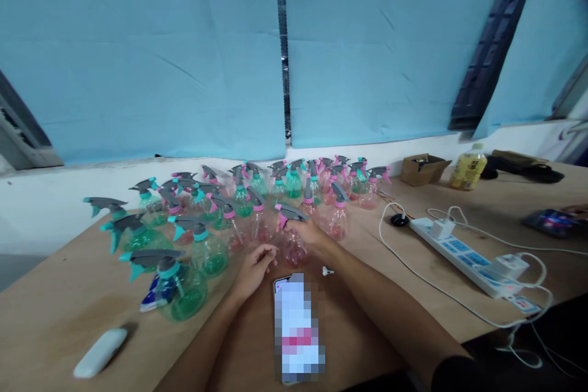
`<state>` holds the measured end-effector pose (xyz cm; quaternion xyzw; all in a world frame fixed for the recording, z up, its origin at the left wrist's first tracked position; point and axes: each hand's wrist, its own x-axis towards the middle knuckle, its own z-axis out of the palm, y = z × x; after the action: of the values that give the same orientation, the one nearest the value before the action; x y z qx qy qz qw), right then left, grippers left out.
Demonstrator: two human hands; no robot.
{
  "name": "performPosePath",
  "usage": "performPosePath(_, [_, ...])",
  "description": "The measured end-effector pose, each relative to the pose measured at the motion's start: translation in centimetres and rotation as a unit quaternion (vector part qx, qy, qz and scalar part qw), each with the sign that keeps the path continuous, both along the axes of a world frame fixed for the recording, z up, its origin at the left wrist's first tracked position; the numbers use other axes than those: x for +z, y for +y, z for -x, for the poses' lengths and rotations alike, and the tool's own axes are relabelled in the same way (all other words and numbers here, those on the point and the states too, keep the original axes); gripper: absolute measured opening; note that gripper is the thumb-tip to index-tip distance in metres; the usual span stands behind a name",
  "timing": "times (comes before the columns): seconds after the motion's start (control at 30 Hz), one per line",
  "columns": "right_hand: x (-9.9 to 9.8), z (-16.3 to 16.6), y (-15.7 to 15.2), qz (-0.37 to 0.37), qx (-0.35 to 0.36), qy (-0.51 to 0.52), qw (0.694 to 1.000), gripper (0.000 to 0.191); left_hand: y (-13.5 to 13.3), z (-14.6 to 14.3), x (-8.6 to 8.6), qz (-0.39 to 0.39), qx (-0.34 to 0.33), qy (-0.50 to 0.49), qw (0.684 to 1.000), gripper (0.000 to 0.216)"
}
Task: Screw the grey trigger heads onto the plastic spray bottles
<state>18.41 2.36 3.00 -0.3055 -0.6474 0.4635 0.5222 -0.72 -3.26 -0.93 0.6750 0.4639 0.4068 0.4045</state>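
My right hand (309, 234) is closed around the neck of a pink spray bottle (294, 250) with a grey and pink trigger head, standing on the wooden table (68, 306). My left hand (253, 269) hovers just left of that bottle with its fingers loosely curled and nothing in them. A phone (298, 327) lies flat between my forearms. A small white part (327, 271) lies on the table beside my right wrist.
Several green and pink spray bottles (206, 251) crowd the table behind and to the left. A white power strip (463, 257) with cables lies at the right. A white oblong object (100, 352) lies front left. A cardboard box (422, 168) and a yellow drink bottle (467, 166) stand far right.
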Motion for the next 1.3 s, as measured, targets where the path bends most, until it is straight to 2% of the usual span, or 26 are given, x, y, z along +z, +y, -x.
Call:
performPosePath(0.13, [-0.5, -0.1, 0.3, 0.01, -0.013, -0.004, 1.0, 0.018, 0.0, 0.1, -0.1, 0.004, -0.001, 0.002, 1.0, 0.033])
performPosePath(0.27, [-1.3, 0.3, 0.8, -0.019, 0.009, 0.025, 0.999, 0.014, -0.1, 0.1, 0.1, 0.001, -0.004, 0.011, 1.0, 0.033])
performPosePath(0.33, [-1.6, 0.6, 1.0, -0.027, -0.008, 0.036, 0.999, 0.012, -0.1, 0.1, 0.1, 0.001, -0.003, 0.015, 1.0, 0.032])
performPosePath(0.43, [-1.6, 0.9, 0.9, -0.043, -0.086, 0.037, 0.995, 0.015, -0.1, 0.1, 0.1, 0.0, -0.003, 0.016, 1.0, 0.032])
performPosePath(0.53, [-1.0, 1.1, 0.3, -0.117, -0.2, 0.022, 0.973, 0.024, 0.0, 0.1, 0.0, -0.002, -0.007, 0.018, 1.0, 0.032])
performPosePath(0.6, [-0.7, 1.2, -0.2, -0.17, -0.259, 0.002, 0.951, 0.037, 0.0, 0.1, 0.0, -0.004, -0.008, 0.018, 1.0, 0.032])
performPosePath(0.7, [-0.8, 1.8, -0.3, -0.225, -0.31, -0.048, 0.923, 0.053, 0.0, 0.0, 0.1, -0.003, -0.008, 0.018, 1.0, 0.032])
performPosePath(0.8, [-1.4, 2.6, 0.3, -0.261, -0.35, -0.11, 0.893, 0.058, -0.1, 0.0, 0.1, -0.003, -0.006, 0.023, 1.0, 0.032])
performPosePath(0.9, [-1.8, 3.3, 1.2, -0.284, -0.359, -0.155, 0.875, 0.056, -0.1, 0.0, 0.1, -0.004, -0.006, 0.026, 1.0, 0.033])
performPosePath(1.0, [-1.8, 3.8, 1.9, -0.288, -0.358, -0.155, 0.875, 0.054, -0.1, 0.0, 0.2, -0.002, -0.009, 0.025, 1.0, 0.034])
performPosePath(1.13, [-1.7, 4.0, 2.6, -0.271, -0.341, -0.139, 0.889, 0.057, -0.2, -0.1, 0.3, 0.001, -0.01, 0.023, 1.0, 0.034])
performPosePath(1.3, [-1.0, 3.4, 2.3, -0.221, -0.296, -0.111, 0.922, 0.068, -0.2, -0.1, 0.4, -0.002, -0.008, 0.023, 1.0, 0.033])
